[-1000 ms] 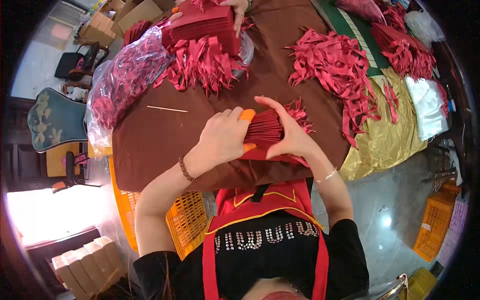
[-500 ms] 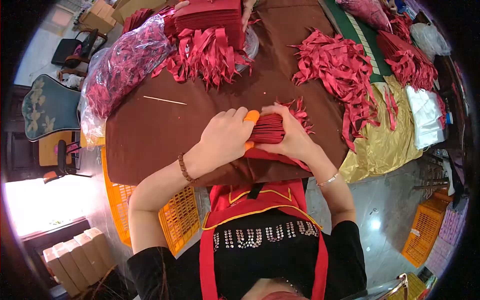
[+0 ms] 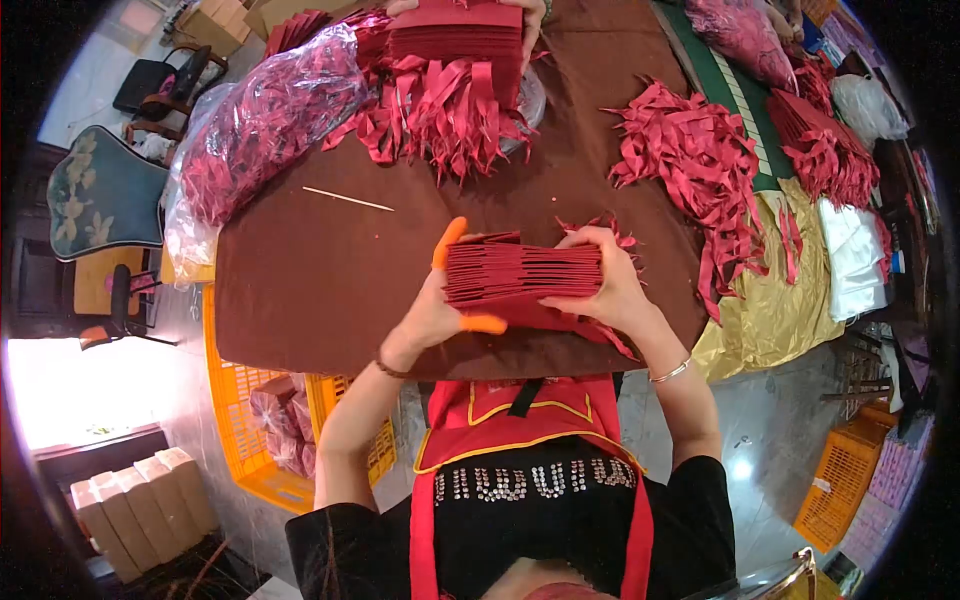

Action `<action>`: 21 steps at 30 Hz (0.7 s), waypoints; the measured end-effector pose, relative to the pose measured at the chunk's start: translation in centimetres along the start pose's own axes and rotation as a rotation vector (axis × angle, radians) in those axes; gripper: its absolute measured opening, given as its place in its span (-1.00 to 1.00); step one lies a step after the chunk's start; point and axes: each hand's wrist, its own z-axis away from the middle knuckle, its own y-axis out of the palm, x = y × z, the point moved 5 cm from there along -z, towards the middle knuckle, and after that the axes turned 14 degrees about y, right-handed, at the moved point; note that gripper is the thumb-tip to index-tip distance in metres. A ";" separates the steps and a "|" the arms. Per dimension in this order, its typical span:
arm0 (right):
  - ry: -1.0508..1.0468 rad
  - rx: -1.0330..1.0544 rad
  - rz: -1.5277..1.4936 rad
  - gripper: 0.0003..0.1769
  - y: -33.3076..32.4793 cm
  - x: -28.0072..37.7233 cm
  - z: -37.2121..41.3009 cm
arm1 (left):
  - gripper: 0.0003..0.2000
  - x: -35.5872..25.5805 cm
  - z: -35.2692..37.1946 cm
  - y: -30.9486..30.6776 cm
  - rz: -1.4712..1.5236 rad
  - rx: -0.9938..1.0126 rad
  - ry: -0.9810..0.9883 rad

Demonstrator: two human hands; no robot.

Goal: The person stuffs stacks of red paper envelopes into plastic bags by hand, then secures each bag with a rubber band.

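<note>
– Red paper, then? What does the head camera show the person holding?
– A stack of red paper [image 3: 525,275], level, just over the near edge of the table [image 3: 300,280]. The left hand [image 3: 425,318] grips one end between orange finger covers [image 3: 450,240]. The right hand [image 3: 615,295] is closed on the other end, fingers curled over the top.
– Which step is that?
– Squaring up, by the look of it; the edges sit nearly flush.
– What would a next move need?
– Probably even pressure from both ends, so the sheets don't fan out or slip.
– And around it?
– A heap of ribbons [image 3: 690,160] lies toward the right edge and a thin stick [image 3: 348,198] toward the left. At the far edge, another person's hand [image 3: 528,20] rests on a second stack [image 3: 460,45].
</note>
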 end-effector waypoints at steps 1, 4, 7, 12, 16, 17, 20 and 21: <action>0.058 -0.011 -0.114 -0.25 -0.2 -0.2 0.1 | 0.08 0.6 0.1 0.1 0.008 -0.008 0.000; 0.079 -0.005 -0.145 -0.21 -0.4 -0.2 -0.1 | -0.15 1.6 -0.1 -0.8 -0.208 -0.126 -0.079; -0.092 -0.009 -0.056 -0.16 -0.5 0.1 -1.0 | -0.35 0.3 -1.3 -1.0 -0.411 -0.052 0.034; -0.105 0.073 -0.238 -0.11 0.4 -1.3 -2.6 | -0.22 1.3 -1.7 -1.6 -0.201 -0.101 0.079; -0.179 0.094 0.044 -0.03 -0.6 1.8 -2.4 | -0.09 1.2 -2.4 -1.4 -0.150 -0.093 0.205; -0.194 0.046 0.166 -0.03 -0.8 2.4 -2.3 | -0.11 1.6 -2.5 -1.8 -0.159 -0.104 0.214; -0.211 -0.006 0.305 -0.05 -0.7 1.0 -2.2 | -0.19 0.9 -2.9 -0.8 -0.183 -0.093 0.198; -0.162 0.014 0.191 -0.07 -0.4 -0.3 -2.3 | -0.30 0.6 -2.6 -0.3 -0.168 -0.086 0.080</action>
